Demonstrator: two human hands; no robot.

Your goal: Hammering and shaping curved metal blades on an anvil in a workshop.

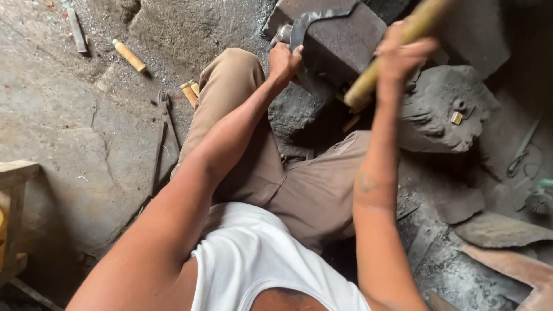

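My left hand [283,60] grips the tang end of a curved dark metal blade [315,20] that lies across the top of a dark iron anvil block [345,46]. My right hand [400,55] is closed around a thick yellowish wooden handle [397,43], raised and blurred above the anvil; the tool's head is out of the frame. I sit on the ground with my legs in brown trousers either side of the anvil.
Long iron tongs [164,129] lie on the cracked grey floor at left, with short wooden handles [129,56] and a metal bar [76,30] beyond. A grey stone lump [443,109] stands right of the anvil. Flat stones and scrap lie at lower right.
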